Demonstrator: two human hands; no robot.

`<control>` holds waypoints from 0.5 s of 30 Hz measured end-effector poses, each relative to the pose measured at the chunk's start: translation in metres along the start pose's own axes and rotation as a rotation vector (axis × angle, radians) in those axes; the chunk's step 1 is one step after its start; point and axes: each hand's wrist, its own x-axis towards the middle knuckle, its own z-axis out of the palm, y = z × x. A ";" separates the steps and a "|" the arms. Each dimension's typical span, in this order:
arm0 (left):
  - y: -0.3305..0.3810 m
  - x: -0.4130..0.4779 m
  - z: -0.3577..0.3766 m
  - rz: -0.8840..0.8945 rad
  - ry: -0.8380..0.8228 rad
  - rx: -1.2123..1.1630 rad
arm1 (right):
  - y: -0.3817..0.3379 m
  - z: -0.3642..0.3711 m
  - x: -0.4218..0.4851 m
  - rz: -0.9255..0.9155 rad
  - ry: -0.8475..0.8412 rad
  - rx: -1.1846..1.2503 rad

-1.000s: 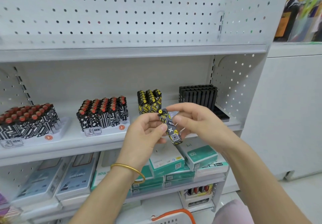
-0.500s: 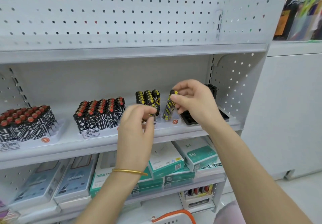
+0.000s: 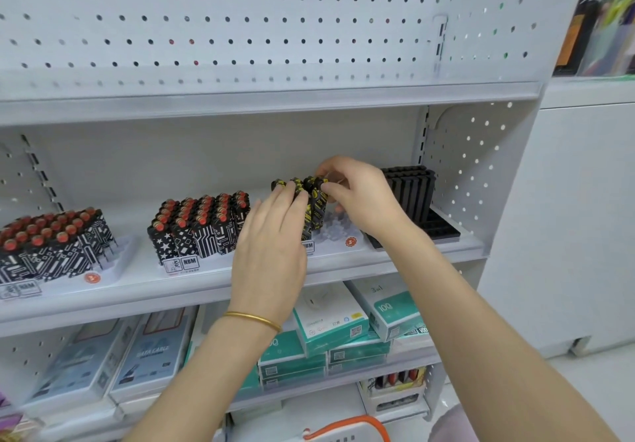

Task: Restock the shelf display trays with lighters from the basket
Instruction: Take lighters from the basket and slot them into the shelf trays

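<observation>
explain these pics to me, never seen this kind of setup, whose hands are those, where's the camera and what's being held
No machine here: these are a person's two bare hands, filmed by one wide-angle camera worn on the head, looking forward and down at a shop shelf. The right hand pinches the top of a yellow-and-black lighter, standing it in a clear display tray with empty slots. The left hand rests its fingers on the matching lighters already there. Left of them stand two trays of red-topped lighters; to the right, an empty black rack. Boxed goods lie on the shelf below, and an orange-handled basket peeks in at the bottom.
</observation>
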 end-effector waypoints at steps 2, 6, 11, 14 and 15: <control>0.000 0.000 0.001 -0.005 0.017 -0.026 | 0.000 -0.001 0.002 -0.025 -0.030 -0.069; -0.001 0.000 0.002 0.000 0.017 -0.027 | 0.002 0.004 0.005 -0.078 -0.034 -0.237; -0.003 -0.001 0.004 0.005 0.008 -0.022 | 0.007 0.013 -0.006 -0.114 0.017 -0.323; -0.001 -0.001 -0.001 0.013 0.057 -0.048 | 0.003 0.005 -0.022 -0.102 0.114 -0.229; 0.001 -0.004 -0.005 0.019 0.095 -0.075 | -0.001 0.002 -0.031 -0.088 0.153 -0.185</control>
